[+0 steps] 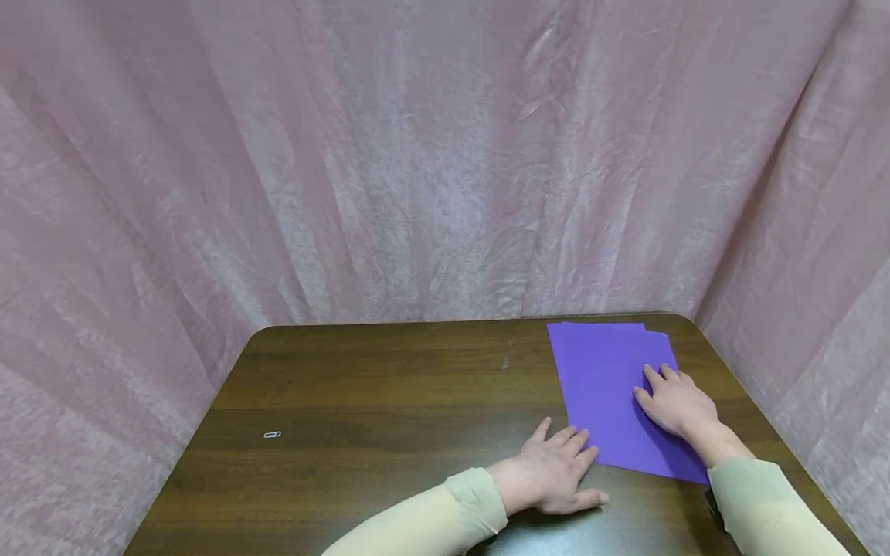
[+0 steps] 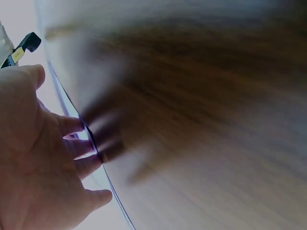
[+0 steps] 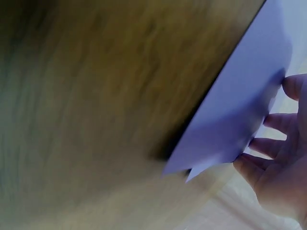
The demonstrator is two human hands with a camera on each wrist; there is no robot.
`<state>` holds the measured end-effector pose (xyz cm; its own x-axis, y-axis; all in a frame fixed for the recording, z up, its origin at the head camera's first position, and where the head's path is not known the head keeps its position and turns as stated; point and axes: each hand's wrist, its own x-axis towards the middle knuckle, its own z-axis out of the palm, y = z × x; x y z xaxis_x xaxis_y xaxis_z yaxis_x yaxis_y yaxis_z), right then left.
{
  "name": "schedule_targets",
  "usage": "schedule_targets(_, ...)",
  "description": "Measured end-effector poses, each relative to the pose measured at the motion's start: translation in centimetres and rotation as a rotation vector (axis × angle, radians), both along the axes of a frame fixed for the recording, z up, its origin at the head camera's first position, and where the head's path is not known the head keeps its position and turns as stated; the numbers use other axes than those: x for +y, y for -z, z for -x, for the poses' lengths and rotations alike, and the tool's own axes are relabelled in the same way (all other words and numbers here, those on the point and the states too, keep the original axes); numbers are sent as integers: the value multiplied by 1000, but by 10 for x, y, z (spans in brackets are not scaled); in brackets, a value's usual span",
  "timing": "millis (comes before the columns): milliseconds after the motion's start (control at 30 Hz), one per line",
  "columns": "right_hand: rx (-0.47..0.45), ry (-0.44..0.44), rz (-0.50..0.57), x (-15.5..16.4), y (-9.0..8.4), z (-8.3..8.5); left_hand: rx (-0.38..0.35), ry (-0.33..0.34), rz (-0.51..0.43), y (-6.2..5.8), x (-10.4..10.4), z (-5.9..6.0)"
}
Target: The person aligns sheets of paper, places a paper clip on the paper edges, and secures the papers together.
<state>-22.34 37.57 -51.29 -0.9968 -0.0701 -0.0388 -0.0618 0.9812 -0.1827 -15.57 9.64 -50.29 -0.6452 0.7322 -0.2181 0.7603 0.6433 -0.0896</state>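
The purple paper (image 1: 612, 394) lay flat on the far right part of the table (image 1: 382, 401), its long axis running from the near right edge away toward the back, tilted slightly leftward at the far end. It was a plain violet stack of sheets (a second sheet's corner peeked out at the far right), smooth and uncreased.

The right hand (image 1: 676, 403) rested flat on the paper, fingers straight and slightly spread, pressing it down. The left hand (image 1: 552, 472) lay flat on the wood, fingers extended, their tips touching the paper's near left edge.

The table was dark brown wood grain with rounded corners. A small paper clip (image 1: 273, 435) sat well apart at the left. Wrinkled pink cloth (image 1: 417, 170) hung around the table on all sides.
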Motion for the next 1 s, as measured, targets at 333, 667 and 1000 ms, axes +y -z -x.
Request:
schedule_targets(333,10,-2,-11,-29,-2,-2,-19,31,-16,0,-30,0)
schedule_targets(667,66,-57,-23,-50,-4,1,-37,39,-66,-3,-67,-2)
schedule_targets(1000,63,-143,-6,-70,-6,2,-26,59,-93,-4,-102,-3)
